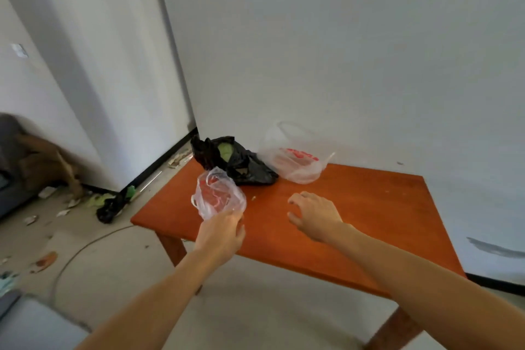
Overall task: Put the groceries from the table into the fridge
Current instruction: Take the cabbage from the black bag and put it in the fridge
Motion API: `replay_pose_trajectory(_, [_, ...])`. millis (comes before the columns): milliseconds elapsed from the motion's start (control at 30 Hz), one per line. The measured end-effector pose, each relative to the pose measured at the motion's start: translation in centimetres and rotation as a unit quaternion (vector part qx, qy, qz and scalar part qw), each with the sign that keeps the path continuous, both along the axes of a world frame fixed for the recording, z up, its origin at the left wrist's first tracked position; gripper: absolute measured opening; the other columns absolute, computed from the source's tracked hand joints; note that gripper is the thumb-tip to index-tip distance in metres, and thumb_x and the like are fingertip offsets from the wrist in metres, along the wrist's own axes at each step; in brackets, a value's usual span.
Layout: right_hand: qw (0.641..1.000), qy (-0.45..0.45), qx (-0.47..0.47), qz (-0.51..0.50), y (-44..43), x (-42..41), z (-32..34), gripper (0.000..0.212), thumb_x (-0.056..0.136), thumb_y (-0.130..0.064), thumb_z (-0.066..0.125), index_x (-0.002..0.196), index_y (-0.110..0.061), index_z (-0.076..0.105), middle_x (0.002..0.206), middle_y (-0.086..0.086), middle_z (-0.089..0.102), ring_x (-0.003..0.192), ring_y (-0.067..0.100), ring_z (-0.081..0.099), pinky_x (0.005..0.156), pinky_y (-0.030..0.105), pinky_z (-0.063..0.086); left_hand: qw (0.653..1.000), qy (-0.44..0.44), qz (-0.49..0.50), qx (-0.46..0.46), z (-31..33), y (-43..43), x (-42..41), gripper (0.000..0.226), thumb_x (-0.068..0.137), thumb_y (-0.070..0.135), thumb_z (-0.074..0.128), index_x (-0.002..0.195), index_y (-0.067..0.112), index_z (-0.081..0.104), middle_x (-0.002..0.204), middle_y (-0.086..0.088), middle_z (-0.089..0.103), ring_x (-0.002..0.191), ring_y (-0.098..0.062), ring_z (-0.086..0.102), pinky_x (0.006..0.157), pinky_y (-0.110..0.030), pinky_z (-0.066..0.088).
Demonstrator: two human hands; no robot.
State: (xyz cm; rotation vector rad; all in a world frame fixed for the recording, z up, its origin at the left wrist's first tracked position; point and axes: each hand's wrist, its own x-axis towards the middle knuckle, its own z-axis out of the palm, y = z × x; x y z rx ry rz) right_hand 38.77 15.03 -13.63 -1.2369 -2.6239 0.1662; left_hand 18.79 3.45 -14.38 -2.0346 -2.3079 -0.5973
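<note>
Three bags lie on the orange-brown wooden table (369, 207). A small clear plastic bag with red contents (217, 193) sits near the table's left front, and my left hand (221, 231) touches its near side; whether the fingers grip it is unclear. Behind it lies a black plastic bag (241, 165) with a green vegetable showing through its opening. To its right stands a clear bag with red print (298, 160). My right hand (314, 216) hovers over the table's middle, fingers spread and empty. The white fridge (113, 79) stands closed at the left.
The table stands against a white wall (341, 37). Litter, paper scraps and a black bag (109, 207) lie on the floor by the fridge's base. A brown object (48, 162) and a dark sofa edge sit at far left. A cable curves across the floor.
</note>
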Motion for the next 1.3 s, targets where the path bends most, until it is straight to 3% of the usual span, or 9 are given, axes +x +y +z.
replay_pose_trajectory(200, [0.999, -0.009, 0.002, 0.036, 5.8, -9.1, -2.3, 0.032, 0.093, -0.041, 0.049, 0.121, -0.026, 0.054, 0.119, -0.003, 0.057, 0.105, 0.017, 0.057, 0.085, 0.034, 0.049, 0.999, 0.017, 0.027, -0.003, -1.7, 5.3, -8.9, 0.014, 0.093, 0.027, 0.048, 0.100, 0.020, 0.058, 0.097, 0.007, 0.057, 0.085, -0.015, 0.058, 0.063, -0.026, 0.043])
replay_pose_trajectory(400, [1.000, -0.013, -0.004, 0.014, 12.7, -18.4, -3.6, 0.034, 0.090, -0.038, 0.049, 0.122, -0.026, 0.054, 0.117, -0.002, 0.057, 0.103, 0.017, 0.056, 0.080, 0.032, 0.050, 0.998, 0.056, -0.009, 0.027, -2.4, 12.9, -19.1, 0.023, 0.094, 0.032, 0.048, 0.112, 0.022, 0.058, 0.106, 0.006, 0.057, 0.095, -0.013, 0.054, 0.069, -0.023, 0.045])
replay_pose_trajectory(533, [1.000, -0.008, -0.018, -0.014, 16.4, -23.2, -3.9, 0.033, 0.093, -0.038, 0.048, 0.122, -0.025, 0.055, 0.116, -0.003, 0.057, 0.103, 0.017, 0.056, 0.078, 0.030, 0.050, 0.996, 0.069, -0.036, 0.044, -1.8, 17.8, -25.3, 0.022, 0.095, 0.032, 0.046, 0.109, 0.021, 0.060, 0.104, 0.006, 0.057, 0.093, -0.013, 0.052, 0.077, -0.026, 0.044])
replay_pose_trajectory(667, [0.999, -0.003, -0.020, -0.032, 19.8, -26.5, -3.9, 0.033, 0.095, -0.040, 0.048, 0.124, -0.025, 0.054, 0.116, -0.003, 0.056, 0.104, 0.017, 0.055, 0.072, 0.026, 0.042, 0.995, 0.025, -0.036, 0.093, -0.7, 23.7, -29.1, 0.021, 0.092, 0.022, 0.052, 0.108, 0.016, 0.063, 0.106, 0.003, 0.061, 0.096, -0.016, 0.056, 0.084, -0.030, 0.047])
replay_pose_trajectory(867, [0.998, 0.044, -0.039, -0.019, 26.9, -31.2, -4.8, 0.032, 0.096, -0.036, 0.048, 0.124, -0.021, 0.055, 0.122, -0.001, 0.054, 0.097, 0.017, 0.058, 0.074, 0.026, 0.046, 0.991, -0.003, -0.075, 0.114, -0.2, 33.5, -31.7, 0.016, 0.091, 0.012, 0.053, 0.099, 0.013, 0.067, 0.094, 0.001, 0.065, 0.085, -0.017, 0.057, 0.074, -0.023, 0.041])
replay_pose_trajectory(1000, [0.994, 0.068, -0.079, 0.017, 31.7, -35.0, -7.0, 0.023, 0.092, -0.029, 0.050, 0.110, -0.016, 0.058, 0.111, 0.002, 0.057, 0.093, 0.025, 0.060, 0.073, 0.032, 0.046, 0.995, -0.009, -0.084, 0.046, -2.8, 39.4, -32.6, 0.018, 0.091, 0.013, 0.050, 0.100, 0.013, 0.066, 0.100, -0.001, 0.066, 0.092, -0.020, 0.059, 0.077, -0.032, 0.049])
replay_pose_trajectory(1100, [0.990, 0.014, -0.137, 0.040, 34.4, -37.6, -9.6, 0.014, 0.088, -0.029, 0.050, 0.094, -0.016, 0.054, 0.098, 0.005, 0.059, 0.087, 0.030, 0.060, 0.065, 0.036, 0.042, 0.988, 0.042, -0.065, -0.132, -5.9, 42.7, -33.4, 0.021, 0.094, 0.020, 0.043, 0.109, 0.016, 0.057, 0.109, -0.005, 0.059, 0.098, -0.027, 0.057, 0.077, -0.039, 0.049])
replay_pose_trajectory(1200, [0.984, -0.111, -0.142, -0.009, 37.0, -39.0, -12.5, 0.030, 0.091, -0.036, 0.049, 0.114, -0.017, 0.053, 0.111, 0.009, 0.058, 0.097, 0.033, 0.058, 0.066, 0.037, 0.042, 0.953, 0.085, -0.033, -0.288, -8.8, 45.0, -35.1, 0.038, 0.090, 0.026, 0.052, 0.126, 0.017, 0.043, 0.127, -0.010, 0.047, 0.111, -0.034, 0.051, 0.087, -0.044, 0.047])
replay_pose_trajectory(1300, [0.974, -0.146, -0.164, -0.061, 40.3, -38.5, -14.4, 0.066, 0.093, -0.039, 0.052, 0.147, -0.016, 0.022, 0.144, 0.017, 0.035, 0.125, 0.037, 0.041, 0.087, 0.042, 0.046, 0.933, 0.095, -0.037, -0.346, -11.1, 47.0, -37.3, 0.073, 0.086, 0.035, 0.061, 0.146, 0.022, 0.021, 0.149, -0.010, 0.027, 0.134, -0.038, 0.029, 0.102, -0.050, 0.036])
